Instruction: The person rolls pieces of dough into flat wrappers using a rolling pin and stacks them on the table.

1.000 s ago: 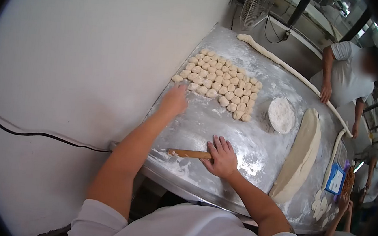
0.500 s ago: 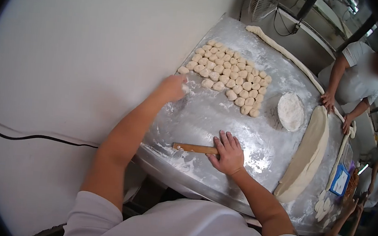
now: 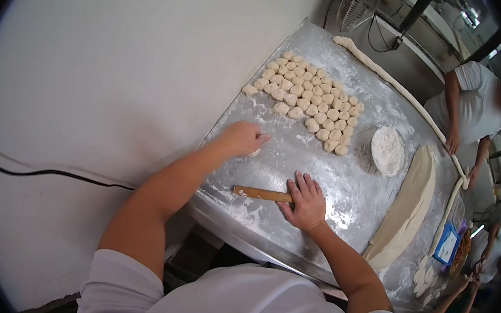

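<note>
On the floured metal table, my left hand (image 3: 244, 138) is closed on a small dough ball (image 3: 255, 153), part of which shows below its fingers. Several rows of dough balls (image 3: 315, 96) lie beyond it, with a single one at the table's left edge. My right hand (image 3: 306, 202) rests palm down, fingers spread, over the right end of a short wooden rolling pin (image 3: 259, 193). The covered end of the pin is hidden under that hand.
A bowl of flour (image 3: 388, 150) and a large dough slab (image 3: 404, 208) lie to the right. A co-worker (image 3: 470, 101) handles a long dough rope (image 3: 394, 82) at the far edge. A blue container (image 3: 446, 245) and other people are farther right.
My left hand has moved from the near row of dough balls back toward me, bringing one ball with it. My right hand stays on the pin. The co-worker's hands have shifted along the rope.
</note>
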Tool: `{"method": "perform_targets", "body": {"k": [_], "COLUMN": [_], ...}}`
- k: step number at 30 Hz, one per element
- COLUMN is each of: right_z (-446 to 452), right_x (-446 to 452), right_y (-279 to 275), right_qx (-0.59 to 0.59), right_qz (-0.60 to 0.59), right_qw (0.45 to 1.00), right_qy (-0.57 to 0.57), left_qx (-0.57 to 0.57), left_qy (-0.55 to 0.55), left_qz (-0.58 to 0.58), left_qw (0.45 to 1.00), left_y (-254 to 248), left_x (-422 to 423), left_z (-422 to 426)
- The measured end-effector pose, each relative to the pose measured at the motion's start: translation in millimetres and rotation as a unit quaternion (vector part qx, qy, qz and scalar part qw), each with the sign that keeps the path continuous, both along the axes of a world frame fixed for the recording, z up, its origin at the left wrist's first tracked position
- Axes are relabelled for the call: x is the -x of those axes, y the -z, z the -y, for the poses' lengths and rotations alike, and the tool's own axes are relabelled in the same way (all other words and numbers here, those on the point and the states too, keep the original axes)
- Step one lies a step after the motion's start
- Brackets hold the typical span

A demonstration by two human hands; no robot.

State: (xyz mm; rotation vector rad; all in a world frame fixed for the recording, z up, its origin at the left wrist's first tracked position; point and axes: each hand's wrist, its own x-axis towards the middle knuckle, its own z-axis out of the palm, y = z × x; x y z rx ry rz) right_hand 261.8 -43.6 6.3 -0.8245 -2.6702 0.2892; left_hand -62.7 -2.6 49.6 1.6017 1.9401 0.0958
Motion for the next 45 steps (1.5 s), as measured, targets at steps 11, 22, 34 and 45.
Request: {"method": "perform_targets", "body": {"k": [11, 22, 34, 45], "right_z": [-3.7, 30.2, -76.9, -12.4], "right_x": [-3.0, -8.2, 111.0, 27.4], "right_y": [-2.1, -0.6, 0.2, -0.7], "right_qx": [0.001, 0.08, -0.014, 0.048], "right_qz": [-0.01, 0.079, 0.088, 0.185], "right_qw": [1.0, 0.99, 0.99, 0.974], "right_qy": [-0.022, 0.089, 0.111, 0.123], "left_qx": [-0.126, 0.031, -0.042, 0.217], "left_qy": [-0.044, 0.079, 0.105, 0.079], "left_qz": [-0.063, 0.139, 0.076, 0.175], "left_qw": [0.989, 0.987, 0.991, 0.957], "left_y": [43.9, 33.9, 35.3, 17.2], "left_x": [-28.2, -35.8, -46.9, -45.0], "left_z": [-22.5, 25.8, 36.4, 26.5]}}
